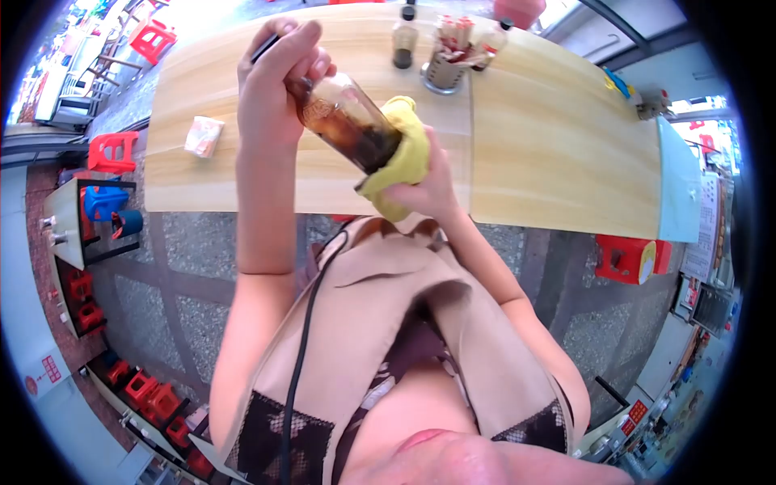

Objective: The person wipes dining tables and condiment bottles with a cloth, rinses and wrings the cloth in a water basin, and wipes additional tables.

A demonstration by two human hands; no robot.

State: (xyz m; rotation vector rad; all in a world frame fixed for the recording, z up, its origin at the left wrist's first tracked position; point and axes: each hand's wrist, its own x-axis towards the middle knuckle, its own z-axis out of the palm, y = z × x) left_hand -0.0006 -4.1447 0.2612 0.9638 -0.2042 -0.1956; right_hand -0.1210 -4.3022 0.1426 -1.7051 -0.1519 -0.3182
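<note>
My left hand [279,69] is closed around the neck of a glass bottle [347,117], with a bit of its dark cap showing above the fingers. Brown liquid fills part of the bottle, which is tilted over the table with its base toward my right. A yellow cloth [404,158] is wrapped round the base. My right hand [428,182] grips the cloth against the glass. Under both hands is the light wooden table [550,145]. A small white and orange packet [204,136] lies on it to the left.
At the table's far side stand a sauce bottle [404,40], a perforated metal holder [444,74] with wrapped sticks, and another bottle [493,44]. Red stools [622,259] and a blue stool [105,200] stand around. A black cable [303,339] hangs down my front.
</note>
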